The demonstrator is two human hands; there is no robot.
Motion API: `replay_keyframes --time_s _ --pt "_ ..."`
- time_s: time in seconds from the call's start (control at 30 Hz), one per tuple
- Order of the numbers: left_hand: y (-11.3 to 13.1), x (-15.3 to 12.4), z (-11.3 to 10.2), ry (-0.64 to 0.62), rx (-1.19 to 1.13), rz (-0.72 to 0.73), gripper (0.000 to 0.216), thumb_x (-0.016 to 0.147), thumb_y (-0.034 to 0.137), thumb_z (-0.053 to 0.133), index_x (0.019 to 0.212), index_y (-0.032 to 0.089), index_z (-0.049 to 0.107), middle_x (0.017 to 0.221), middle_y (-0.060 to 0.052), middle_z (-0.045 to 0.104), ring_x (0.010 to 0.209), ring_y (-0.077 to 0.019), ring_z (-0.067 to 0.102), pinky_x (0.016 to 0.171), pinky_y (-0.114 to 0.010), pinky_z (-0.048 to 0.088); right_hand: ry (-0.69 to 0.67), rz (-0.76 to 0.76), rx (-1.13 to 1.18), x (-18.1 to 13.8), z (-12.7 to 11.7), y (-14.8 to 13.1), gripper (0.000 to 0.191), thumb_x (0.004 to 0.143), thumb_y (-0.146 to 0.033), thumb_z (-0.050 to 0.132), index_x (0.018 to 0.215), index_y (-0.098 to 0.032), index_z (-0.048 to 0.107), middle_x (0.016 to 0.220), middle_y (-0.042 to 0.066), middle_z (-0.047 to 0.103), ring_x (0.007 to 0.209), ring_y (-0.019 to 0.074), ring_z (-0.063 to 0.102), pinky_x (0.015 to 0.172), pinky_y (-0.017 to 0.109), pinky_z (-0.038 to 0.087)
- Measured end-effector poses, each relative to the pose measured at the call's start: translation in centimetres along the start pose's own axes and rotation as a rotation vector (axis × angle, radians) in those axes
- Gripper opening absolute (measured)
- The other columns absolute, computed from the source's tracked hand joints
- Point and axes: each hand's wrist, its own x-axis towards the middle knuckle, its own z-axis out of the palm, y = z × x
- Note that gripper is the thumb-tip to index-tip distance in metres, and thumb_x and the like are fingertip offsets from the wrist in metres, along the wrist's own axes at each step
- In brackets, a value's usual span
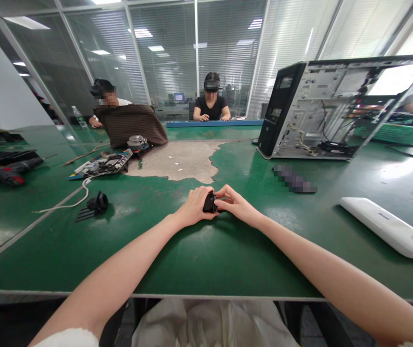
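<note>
Both my hands meet over the green tabletop point(199, 260), around a small black plastic part point(209, 202). My left hand point(194, 206) wraps the part from the left, fingers over its top and thumb below. From the right, my right hand point(233, 205) pinches its side with thumb and fingertips. Much of the part is covered by my fingers, so its exact kind cannot be made out. To the left lies another black plastic piece point(98, 202) with a round end and several flat prongs.
An opened computer case point(282, 115) stands at the back right, with a white oblong device point(387, 226) and a blurred dark object point(293, 179) before it. Left are a circuit board assembly point(101, 164), a white cable point(85, 190) and a power drill point(11, 171). Co-workers point(212, 103) sit across.
</note>
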Motion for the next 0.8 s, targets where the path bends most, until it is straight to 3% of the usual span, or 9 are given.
replay_keyframes --time_s 0.17,0.37,0.6,0.8 --pt "0.06 -0.02 -0.1 0.0 0.007 0.012 0.057 0.066 0.04 0.064 0.111 0.021 0.035 0.104 -0.006 0.049 0.093 -0.0241 0.047 0.078 -0.036 0.034 -0.005 0.069 -0.025 0.14 -0.19 0.1 0.024 0.073 -0.033 0.06 0.09 -0.02 0.049 0.093 0.002 0.054 0.082 0.0139 0.057 0.077 0.034 0.048" --pt "0.09 0.0 -0.22 -0.009 0.014 0.013 0.054 0.068 0.04 0.062 0.11 0.021 0.035 0.104 -0.006 0.049 0.093 -0.0242 0.047 0.077 -0.036 0.034 -0.121 -0.012 0.023 -0.1 -0.72 0.12 0.031 0.067 -0.027 0.068 0.087 -0.02 0.046 0.093 0.001 0.056 0.085 0.0149 0.058 0.075 0.032 0.049" --pt "-0.02 0.02 0.01 0.002 0.018 0.016 0.057 0.067 0.04 0.063 0.111 0.02 0.034 0.106 -0.007 0.048 0.094 -0.0244 0.047 0.077 -0.035 0.034 -0.005 -0.003 -0.024 0.15 -0.28 0.19 0.022 0.072 -0.033 0.062 0.083 -0.019 0.048 0.089 0.001 0.057 0.085 0.015 0.057 0.079 0.035 0.047" --pt "-0.04 0.09 -0.02 -0.003 0.014 0.018 0.057 0.067 0.041 0.064 0.111 0.02 0.035 0.104 -0.007 0.049 0.092 -0.0239 0.047 0.077 -0.035 0.034 -0.023 0.02 -0.032 0.19 -0.35 0.34 0.024 0.071 -0.03 0.062 0.088 -0.02 0.049 0.093 0.002 0.054 0.09 0.0163 0.056 0.081 0.036 0.047"
